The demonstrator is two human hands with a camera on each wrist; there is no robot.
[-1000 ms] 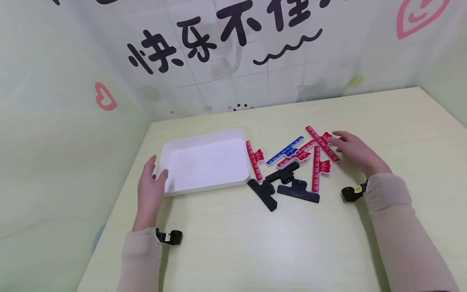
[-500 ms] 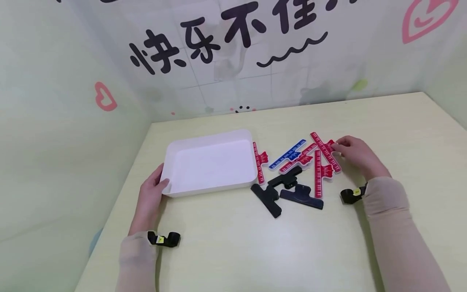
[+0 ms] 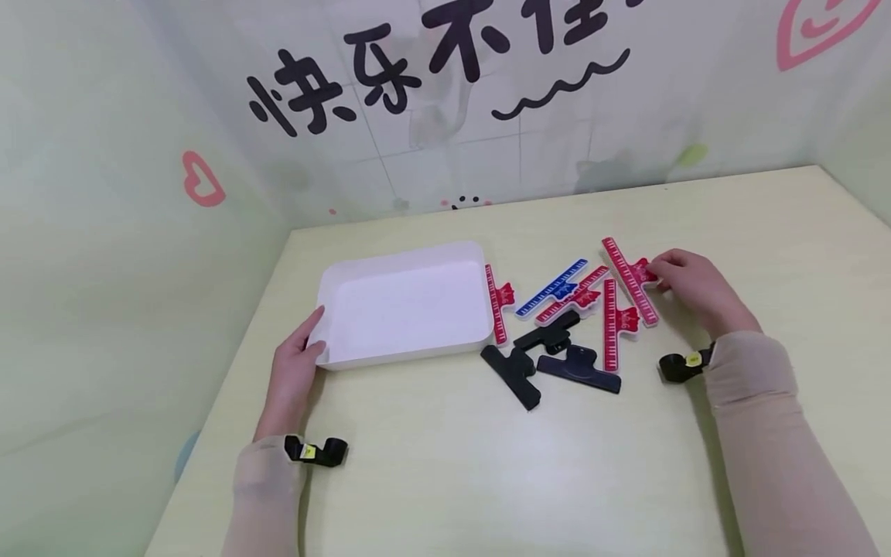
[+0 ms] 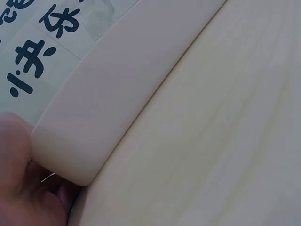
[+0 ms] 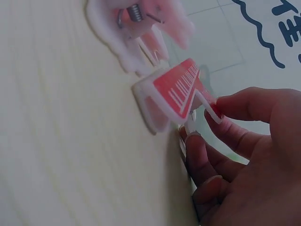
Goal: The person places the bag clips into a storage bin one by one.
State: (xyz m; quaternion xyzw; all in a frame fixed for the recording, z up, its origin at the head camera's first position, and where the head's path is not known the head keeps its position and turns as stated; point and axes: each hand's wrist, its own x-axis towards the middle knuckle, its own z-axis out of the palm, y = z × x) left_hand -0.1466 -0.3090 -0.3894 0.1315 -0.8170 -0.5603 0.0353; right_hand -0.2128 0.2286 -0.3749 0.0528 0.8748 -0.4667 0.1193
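My left hand grips the near left corner of a white tray, thumb at the rim and other fingers largely hidden outside the wall. That tray wall fills much of the left wrist view. At the right, my right hand pinches the crown-shaped handle of a red clip with a piano-key print. Up close, thumb and fingers are on the red clip's handle, and its long bar is close over the tabletop.
Between tray and right hand lie more piano-print clips: a blue clip and red clips, one red clip against the tray's right wall. Several black clips lie nearer me. A printed cloth hangs behind the table.
My left hand has closed on the tray's edge, and the tray has shifted slightly right. My right hand has gone from relaxed fingers to pinching the red clip's handle.
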